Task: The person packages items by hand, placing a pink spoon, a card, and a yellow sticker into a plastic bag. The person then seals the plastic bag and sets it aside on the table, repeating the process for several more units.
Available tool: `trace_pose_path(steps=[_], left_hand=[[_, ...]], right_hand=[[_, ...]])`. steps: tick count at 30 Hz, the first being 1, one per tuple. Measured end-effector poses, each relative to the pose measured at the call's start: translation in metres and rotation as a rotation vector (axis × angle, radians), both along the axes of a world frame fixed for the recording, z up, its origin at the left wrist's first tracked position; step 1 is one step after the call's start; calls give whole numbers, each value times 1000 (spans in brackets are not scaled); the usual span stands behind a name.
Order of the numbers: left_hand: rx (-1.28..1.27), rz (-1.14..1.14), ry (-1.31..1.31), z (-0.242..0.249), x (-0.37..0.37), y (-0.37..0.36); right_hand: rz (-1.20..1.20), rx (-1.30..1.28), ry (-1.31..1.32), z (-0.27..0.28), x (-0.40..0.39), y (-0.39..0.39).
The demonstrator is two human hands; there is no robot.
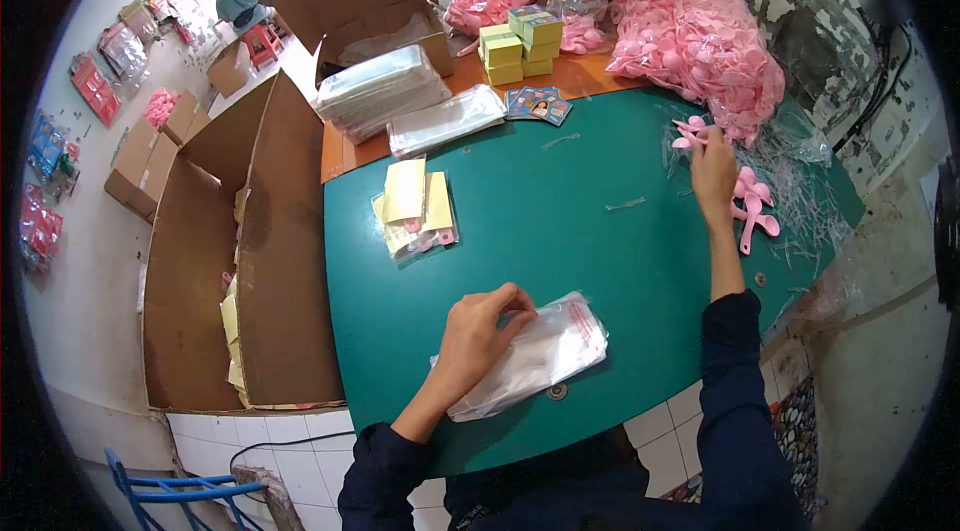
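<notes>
The left hand [480, 331] rests on a stack of clear bags [535, 356] at the table's [560, 231] near edge, fingers pinched narrow on the top bag's corner, seemingly to peel one free. Farther out, the right hand [712, 171] closes its fingertips on a pink spoon [690, 131]; more loose spoons [750, 206] lie just beside its fingers. Beyond its fingertips sits the big pink heap [700, 46], within reach.
</notes>
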State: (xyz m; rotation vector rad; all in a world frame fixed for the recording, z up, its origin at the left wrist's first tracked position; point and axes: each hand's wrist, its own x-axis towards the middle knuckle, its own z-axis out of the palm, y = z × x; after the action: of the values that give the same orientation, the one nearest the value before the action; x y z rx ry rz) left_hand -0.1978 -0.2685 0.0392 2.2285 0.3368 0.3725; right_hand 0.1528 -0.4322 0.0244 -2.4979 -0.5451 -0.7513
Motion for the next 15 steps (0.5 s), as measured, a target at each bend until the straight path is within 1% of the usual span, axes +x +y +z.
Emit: trace_pose_path(steps=[2,4,5,7,8,10,11,13,15], left_hand=[[62,-2,-36,4,-2,2],[36,-2,-80,5,-2,3],[24,-2,-102,6,-2,4],[-163,-52,-83,2,-1,10],[-256,-77,-73,0,-1,13],[-522,-56,-24,-1,-1,16],[-655,-44,-1,-1,-1,18],[-722,-45,-10,0,0,22],[-794,-28,-14,0,-1,23]], right_hand=[[157,162,-48,20,-17,-2],[277,281,-73,32,-32,-1],[322,267,-116,35,-36,0],[408,238,-203,40,-44,3],[472,259,-155,45,-50,4],[599,300,-59,54,-65,7],[673,398,114,56,-73,10],[807,588,471,55,-93,18],[883,670,532,50,-120,35]])
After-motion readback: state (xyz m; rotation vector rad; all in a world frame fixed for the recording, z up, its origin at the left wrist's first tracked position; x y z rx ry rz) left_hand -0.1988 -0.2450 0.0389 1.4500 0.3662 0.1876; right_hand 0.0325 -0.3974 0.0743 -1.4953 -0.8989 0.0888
